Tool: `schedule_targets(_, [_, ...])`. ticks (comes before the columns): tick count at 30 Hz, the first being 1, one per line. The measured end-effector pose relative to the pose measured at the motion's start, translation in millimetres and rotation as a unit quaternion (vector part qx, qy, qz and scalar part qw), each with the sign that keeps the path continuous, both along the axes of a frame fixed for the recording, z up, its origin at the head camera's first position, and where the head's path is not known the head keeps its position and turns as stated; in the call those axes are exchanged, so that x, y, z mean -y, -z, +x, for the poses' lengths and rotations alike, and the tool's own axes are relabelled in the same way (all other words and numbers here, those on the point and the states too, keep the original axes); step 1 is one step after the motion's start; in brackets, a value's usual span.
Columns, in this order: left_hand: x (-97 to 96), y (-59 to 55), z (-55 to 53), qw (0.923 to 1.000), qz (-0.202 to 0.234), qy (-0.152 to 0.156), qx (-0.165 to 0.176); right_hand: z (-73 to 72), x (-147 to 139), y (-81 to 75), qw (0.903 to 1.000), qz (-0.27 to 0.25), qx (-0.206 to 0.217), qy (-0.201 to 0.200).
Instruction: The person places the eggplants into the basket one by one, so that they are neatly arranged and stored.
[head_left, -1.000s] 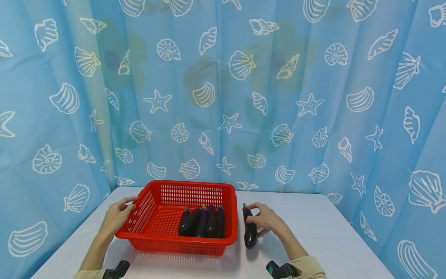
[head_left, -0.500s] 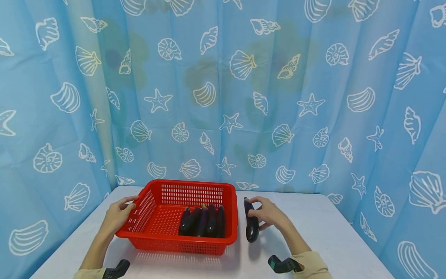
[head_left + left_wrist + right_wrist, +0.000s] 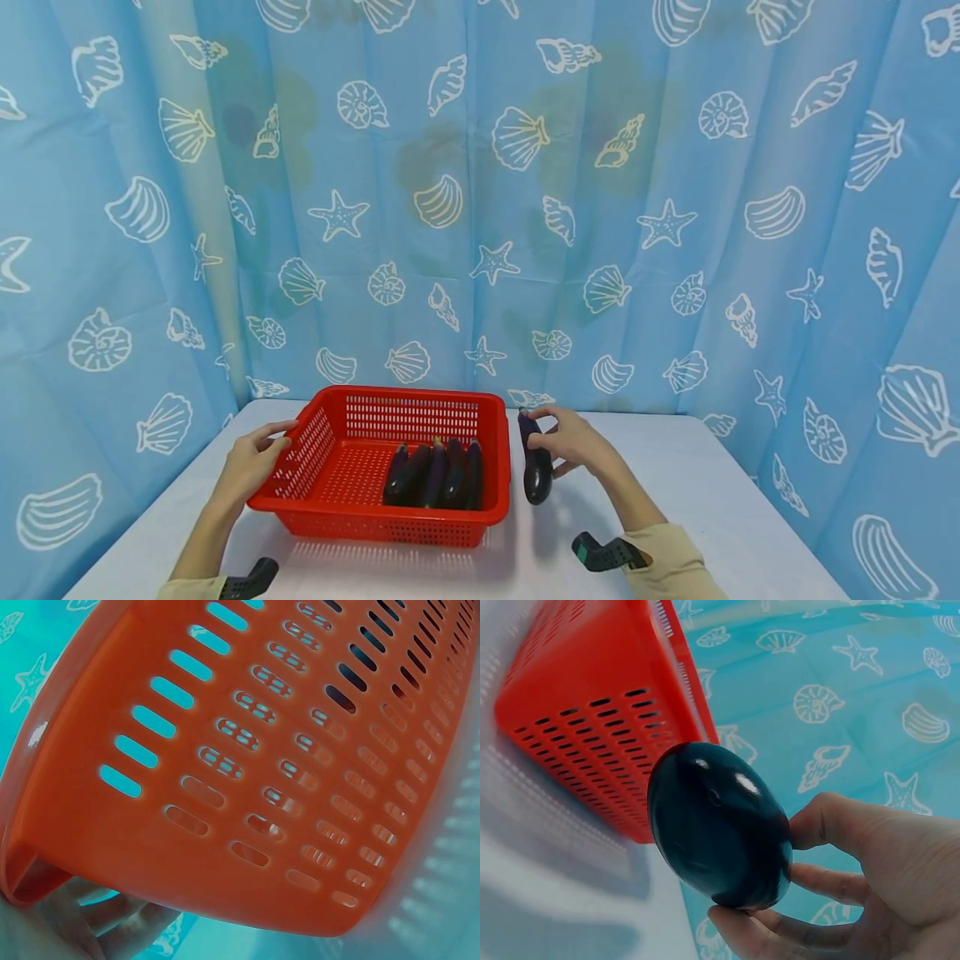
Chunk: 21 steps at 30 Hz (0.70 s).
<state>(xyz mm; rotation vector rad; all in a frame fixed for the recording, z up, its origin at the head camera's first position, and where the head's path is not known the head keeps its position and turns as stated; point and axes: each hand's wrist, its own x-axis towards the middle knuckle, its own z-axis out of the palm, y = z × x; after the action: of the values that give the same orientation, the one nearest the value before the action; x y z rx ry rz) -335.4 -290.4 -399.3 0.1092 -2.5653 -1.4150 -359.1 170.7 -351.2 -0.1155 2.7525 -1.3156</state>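
Note:
My right hand point(image 3: 576, 440) pinches a dark purple eggplant point(image 3: 537, 475) between thumb and fingers, just right of the red plastic basket point(image 3: 375, 516). The eggplant hangs above the table, its shadow falling apart from it. In the right wrist view its glossy round end point(image 3: 716, 825) faces the camera, with the basket's side wall behind. On the other side, my left hand point(image 3: 251, 465) grips the basket's left rim; in the left wrist view its fingers point(image 3: 124, 919) curl under the rim. Several eggplants point(image 3: 435, 475) lie side by side in the right half of the basket.
The basket stands on a white-covered table point(image 3: 675, 500), near the middle left. A blue curtain point(image 3: 480, 208) with white shell and starfish prints hangs behind the table and along both sides.
My right hand has lifted the eggplant up off the table and slightly away from me. The left hand and the basket have stayed in place.

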Motion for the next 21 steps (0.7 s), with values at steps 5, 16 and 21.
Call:
schedule_targets(5, [-0.9,-0.5,0.2,1.0000,0.000,0.002,-0.001,2.0,5,-8.8,0.9999,0.007,-0.007,-0.003])
schedule_targets(16, [0.2,-0.2,0.2,1.0000,-0.005,0.003,0.000,1.2,20,-21.8,0.9992,-0.001,-0.031,-0.027])
schedule_targets(21, [0.4,0.1,0.5,1.0000,-0.007,0.002,0.002,1.8,30,-26.3,0.9988,0.000,-0.035,-0.035])
